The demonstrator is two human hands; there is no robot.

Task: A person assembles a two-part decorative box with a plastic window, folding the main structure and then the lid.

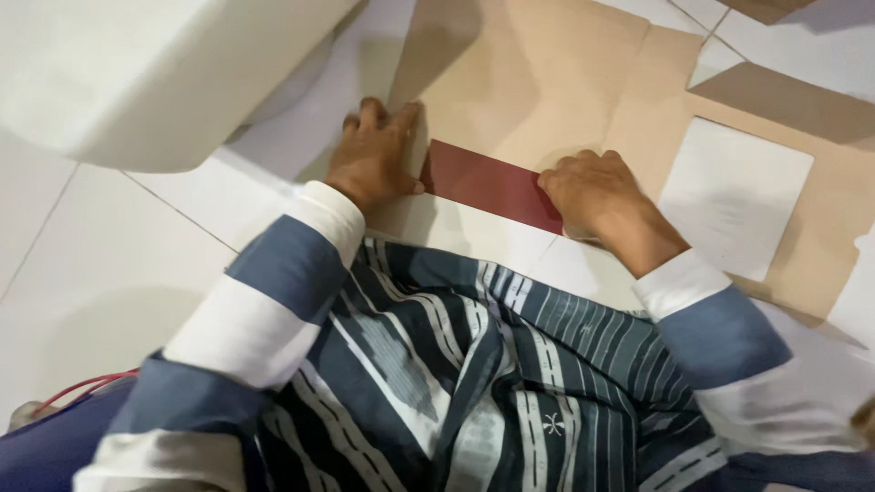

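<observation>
The person sits on a white tiled floor (118, 264), seen from above, with both hands out in front on a sheet of tan cardboard (556, 82) spread flat on the tiles.

A dark red strip (483, 182) lies on the near edge of the cardboard, running at a slant from upper left to lower right. The left hand (374, 155) rests palm down at the strip's left end, fingers spread fairly wide and flat on the cardboard, the thumb just touching the strip's corner. It grips nothing; it presses down. The right hand (597, 191) sits at the strip's right end with fingers curled down over the edge, covering that end. Whether it pinches the strip or only presses on it cannot be told.

A white square sheet (738, 196) lies on the cardboard just right of the right hand, apart from the strip. A large white rounded object (137, 73) fills the upper left corner, near the left hand but not touching it.

Both sleeves are banded blue and white. A dark striped cloth (474, 364) covers the lap below the hands. A thin red cord (87, 387) shows at the lower left edge.
</observation>
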